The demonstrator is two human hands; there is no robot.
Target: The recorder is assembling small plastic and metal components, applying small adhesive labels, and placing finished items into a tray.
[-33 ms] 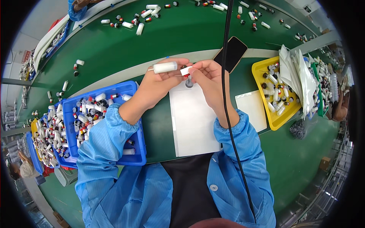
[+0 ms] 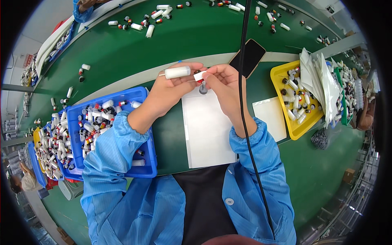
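Observation:
My left hand (image 2: 166, 93) is closed around a white plastic cylinder (image 2: 177, 72), which lies sideways over the fingers with a thin stem at its left end. In my right hand (image 2: 224, 85), thumb and index finger pinch a small white tab (image 2: 199, 76), perhaps a label. This tab lies against a small red and black part between the two hands, partly hidden by fingers. Just below it shows a dark grey round piece (image 2: 203, 90) on a short stem. Under the hands a white sheet (image 2: 209, 130) lies on the green table.
A blue tray (image 2: 153, 139) full of white cylinders and red-black parts stands left. At right are a yellow tray (image 2: 300, 132) with similar pieces, white bags (image 2: 312, 77) and a phone (image 2: 248, 57). A black cable (image 2: 245, 110) hangs before my right forearm. Loose parts (image 2: 150, 31) lie beyond.

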